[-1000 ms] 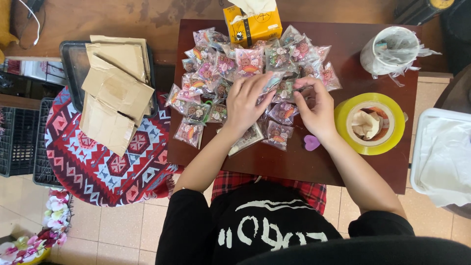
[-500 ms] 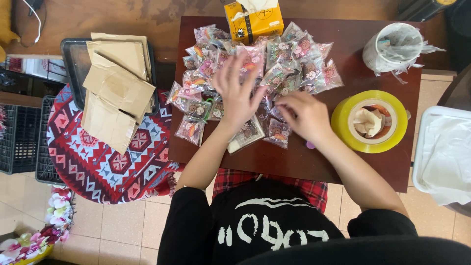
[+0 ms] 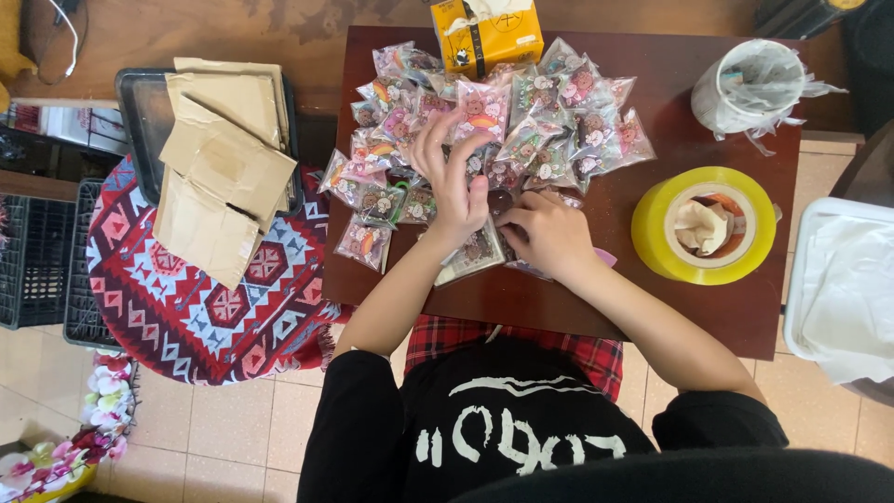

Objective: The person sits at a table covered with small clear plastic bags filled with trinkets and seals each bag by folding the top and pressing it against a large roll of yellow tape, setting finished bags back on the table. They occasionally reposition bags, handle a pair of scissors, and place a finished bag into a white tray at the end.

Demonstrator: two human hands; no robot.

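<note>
A heap of small clear packets [image 3: 521, 121] with colourful cartoon prints covers the far half of a dark brown table [image 3: 708, 307]. My left hand [image 3: 454, 182] rests on the heap with its fingers spread over the packets. My right hand [image 3: 549, 233] lies at the heap's near edge, fingers curled onto one packet [image 3: 475, 256] lying flat beside it. A small pink piece [image 3: 603, 255] peeks out just right of that hand.
A yellow tape roll [image 3: 652, 233] with crumpled paper inside sits at the right. A white cup with plastic wrap [image 3: 750, 84] stands far right, a yellow tissue box [image 3: 484, 37] at the back. Brown paper envelopes [image 3: 223, 172] lie on a tray at the left.
Both hands have slid left and nearer across the heap. The right hand has curled its fingers down at the heap's near edge, covering most of the pink piece.
</note>
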